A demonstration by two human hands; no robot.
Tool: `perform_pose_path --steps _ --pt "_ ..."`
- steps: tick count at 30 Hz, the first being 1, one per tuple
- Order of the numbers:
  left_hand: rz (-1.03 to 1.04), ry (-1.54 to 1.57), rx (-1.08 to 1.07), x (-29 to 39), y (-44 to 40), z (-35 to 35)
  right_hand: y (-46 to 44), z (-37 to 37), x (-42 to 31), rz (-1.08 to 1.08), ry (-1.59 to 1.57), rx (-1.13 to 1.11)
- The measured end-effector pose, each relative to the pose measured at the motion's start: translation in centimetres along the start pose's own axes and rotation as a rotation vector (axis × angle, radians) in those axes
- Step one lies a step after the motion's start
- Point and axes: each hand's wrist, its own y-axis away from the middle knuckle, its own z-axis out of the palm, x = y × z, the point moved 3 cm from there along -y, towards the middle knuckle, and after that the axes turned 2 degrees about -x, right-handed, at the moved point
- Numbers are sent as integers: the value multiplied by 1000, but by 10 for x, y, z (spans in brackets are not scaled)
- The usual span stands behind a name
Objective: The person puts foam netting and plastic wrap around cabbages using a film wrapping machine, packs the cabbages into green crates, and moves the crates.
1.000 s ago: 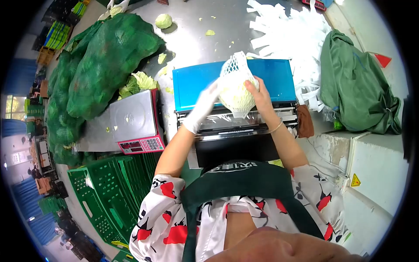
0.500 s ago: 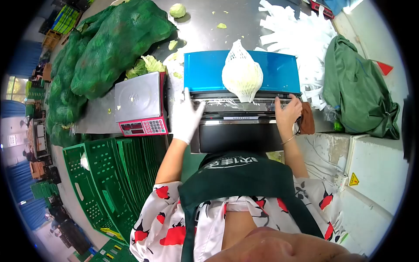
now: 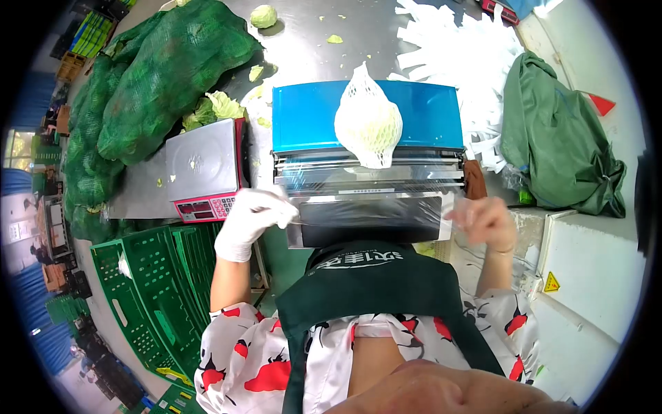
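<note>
My gloved left hand (image 3: 252, 217) is closed, pinching the left edge of a sheet of clear plastic film (image 3: 372, 210). At the opposite edge my bare right hand (image 3: 486, 222) has its fingers closed on the film, somewhat blurred. The film stretches between both hands over the front plate of a wrapping machine (image 3: 296, 117) with a blue top. On that blue top rests a pale round cabbage (image 3: 369, 131) in a white foam net, its gathered end pointing away from me. Neither hand touches the cabbage.
A red scale (image 3: 201, 160) stands left of the machine, beside green mesh sacks (image 3: 172, 86) and cabbage leaves (image 3: 224, 105). A loose cabbage (image 3: 263, 16) lies behind. White foam nets (image 3: 469, 69) and a green cloth bag (image 3: 558, 138) sit right. Green crates (image 3: 138, 297) stand lower left.
Both hands have moved from the machine's sides toward me and outward, drawing the film over the front plate. The view has shifted slightly; the netted cabbage stays on the blue top.
</note>
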Motion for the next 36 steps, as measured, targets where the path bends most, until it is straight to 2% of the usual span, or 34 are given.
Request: perform_pose_path --steps 1,2,3,4,6,8,10,14,15,18,19,20,22,25,26,28,29,30,31,32,33,36 --pt "88 77 179 17 -15 6 -16 -7 -16 -155 7 -49" --pt "177 151 359 37 -38 16 -36 -10 -27 -163 75 90" --pt "219 -127 385 44 -68 16 -55 -14 -38 -160 142 230" --pt "261 -407 408 49 -100 8 -78 -17 -40 -6 271 553" --pt "40 -1017 281 -2 -141 -28 -141 -49 -5 115 822 280" --pt "122 -1113 51 -51 -181 -36 -166 -72 64 115 1144 41" --pt "-6 -599 69 -81 -196 -35 -178 -74 93 257 798 63" --pt "-83 -202 88 -73 -202 -33 -175 -87 113 348 424 185" --pt "-168 -76 62 -77 -196 -30 -173 -84 118 333 378 203" --pt "-277 342 203 -89 -171 -9 -147 -65 125 389 102 374" --pt "-254 174 163 -81 -161 8 -137 -52 112 426 142 355" --pt "-364 241 156 -76 -147 24 -124 -37 97 491 20 387" --pt "-453 289 71 -83 -116 49 -82 -6 83 660 -212 448" --pt "-698 344 -137 -68 -64 97 -16 50 74 785 -291 382" --pt "-746 372 -128 -95 -47 106 1 61 82 850 -321 359" --pt "-919 456 -204 -136 -30 107 7 82 95 955 -385 451" --pt "-949 393 -190 -152 -25 103 -1 92 98 902 -384 474" --pt "-979 330 -175 -167 -23 99 -1 90 107 1021 -333 474" --pt "-1041 365 -118 -184 -17 96 2 86 126 1031 -445 461" --pt "-1061 448 -81 -186 -13 99 7 83 147 1034 -554 444" --pt "-1058 465 -80 -174 -11 102 12 81 157 947 -596 416" --pt "-977 477 -5 -154 11 104 53 82 181 1001 -638 361"
